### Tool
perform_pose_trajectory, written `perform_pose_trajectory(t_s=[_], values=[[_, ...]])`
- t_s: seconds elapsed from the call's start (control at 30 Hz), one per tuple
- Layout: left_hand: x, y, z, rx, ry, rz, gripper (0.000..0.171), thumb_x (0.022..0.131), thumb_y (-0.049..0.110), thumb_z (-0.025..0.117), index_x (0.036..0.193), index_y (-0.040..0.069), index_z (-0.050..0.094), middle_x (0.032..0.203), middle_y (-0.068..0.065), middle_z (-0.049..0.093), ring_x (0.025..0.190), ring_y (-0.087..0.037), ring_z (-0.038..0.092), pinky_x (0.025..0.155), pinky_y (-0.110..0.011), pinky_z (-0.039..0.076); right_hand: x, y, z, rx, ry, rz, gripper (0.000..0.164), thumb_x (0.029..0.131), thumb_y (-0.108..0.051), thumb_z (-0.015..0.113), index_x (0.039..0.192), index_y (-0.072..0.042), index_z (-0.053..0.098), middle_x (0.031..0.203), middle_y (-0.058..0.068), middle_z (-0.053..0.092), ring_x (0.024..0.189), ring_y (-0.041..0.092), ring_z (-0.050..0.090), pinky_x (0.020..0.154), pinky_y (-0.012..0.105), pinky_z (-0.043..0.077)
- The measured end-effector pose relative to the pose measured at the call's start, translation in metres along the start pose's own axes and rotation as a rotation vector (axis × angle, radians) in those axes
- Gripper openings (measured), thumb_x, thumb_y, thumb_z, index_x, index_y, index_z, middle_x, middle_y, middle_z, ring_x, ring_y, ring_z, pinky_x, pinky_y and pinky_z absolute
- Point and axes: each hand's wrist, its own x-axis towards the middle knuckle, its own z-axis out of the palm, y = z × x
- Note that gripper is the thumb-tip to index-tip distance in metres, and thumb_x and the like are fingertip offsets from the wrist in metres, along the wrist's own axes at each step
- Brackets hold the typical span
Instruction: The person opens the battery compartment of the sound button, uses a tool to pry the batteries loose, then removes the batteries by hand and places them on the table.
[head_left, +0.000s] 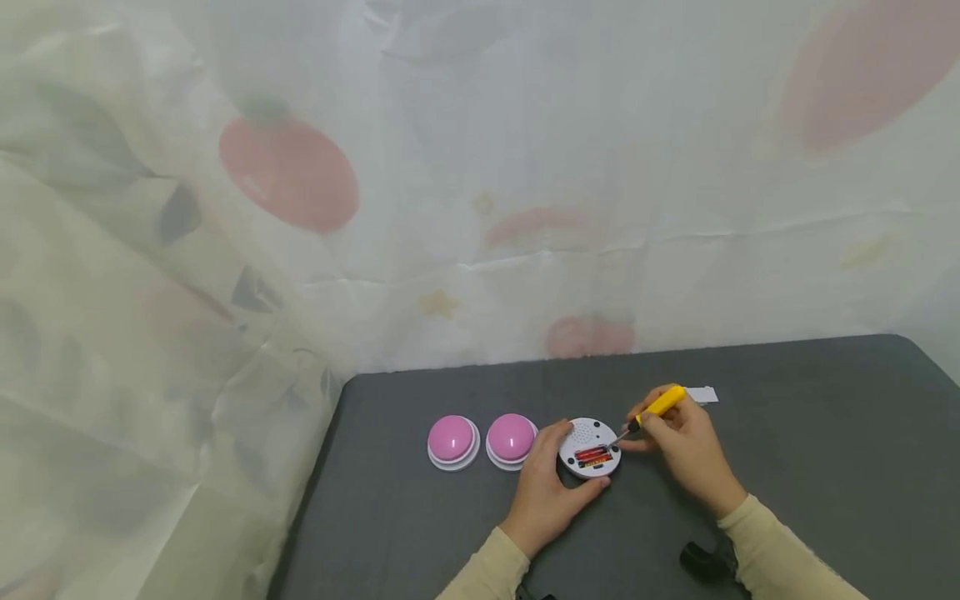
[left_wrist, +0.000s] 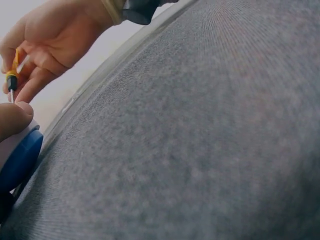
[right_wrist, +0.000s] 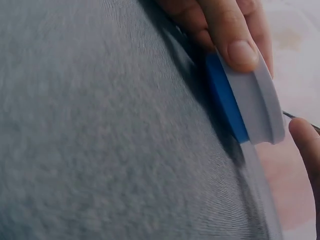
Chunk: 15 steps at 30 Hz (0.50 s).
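Observation:
My left hand (head_left: 545, 493) holds a round white push-button device (head_left: 582, 432) upside down, thumb and fingers around its rim. Its open battery bay shows red batteries (head_left: 592, 455). Underneath, the button's blue dome (right_wrist: 225, 97) faces the table, as the right wrist view shows. In my right hand (head_left: 690, 450) is a screwdriver (head_left: 666, 402) with a yellow handle, pinched between thumb and fingers. The screwdriver's metal tip reaches the edge of the battery bay beside the batteries; exact contact there is too small to tell.
Two push buttons with pink domes (head_left: 450, 438) and white bases stand left of my left hand. A small flat white piece (head_left: 703, 394) lies behind my right hand. Everything rests on a dark grey table (head_left: 405, 533), with a printed curtain (head_left: 420, 208) behind it.

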Motion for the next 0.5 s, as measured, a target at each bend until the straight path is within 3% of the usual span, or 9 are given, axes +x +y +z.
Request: perform_pose_trajectory(t_s=[0.1,0.2,0.33,0.5], values=[[-0.0001,0.0008,-0.0002,-0.007,0.005,-0.001,0.085,0.082,0.030,0.099,0.151,0.005,0.057,0.149,-0.007,0.060,0.138,-0.021,0.059,0.116,-0.041,0.049,-0.0003,0.0028,-0.0016,0.074,0.045,0.076,0.021,0.114,0.000,0.047,0.127,0.014,0.039,0.122,0.044,0.050,0.106,0.045,0.071,0.081,0.053,0.064],[0.0000,0.0004,-0.0012,-0.009,0.007,-0.008,0.085,0.081,0.030,0.100,0.150,0.005,0.058,0.149,-0.007,0.060,0.138,-0.021,0.059,0.116,-0.040,0.049,0.0005,0.0038,-0.0013,0.138,0.071,0.116,0.023,0.115,-0.001,0.045,0.130,0.014,0.036,0.123,0.040,0.051,0.106,0.041,0.071,0.084,0.055,0.064],[0.0000,-0.0005,-0.0020,-0.003,0.002,-0.015,0.083,0.082,0.032,0.100,0.150,0.006,0.059,0.149,-0.006,0.060,0.138,-0.021,0.059,0.116,-0.041,0.049,0.0018,0.0039,0.0001,0.168,0.076,0.092,0.023,0.114,0.000,0.045,0.129,0.014,0.035,0.120,0.036,0.052,0.103,0.035,0.072,0.084,0.055,0.064],[-0.0019,-0.0009,-0.0015,-0.002,0.003,-0.015,0.078,0.082,0.033,0.099,0.146,0.008,0.062,0.150,-0.007,0.059,0.138,-0.022,0.059,0.115,-0.041,0.049,0.0019,0.0056,0.0002,0.169,0.091,0.064,0.020,0.115,-0.002,0.047,0.128,0.011,0.038,0.118,0.035,0.054,0.103,0.036,0.071,0.083,0.055,0.064]])
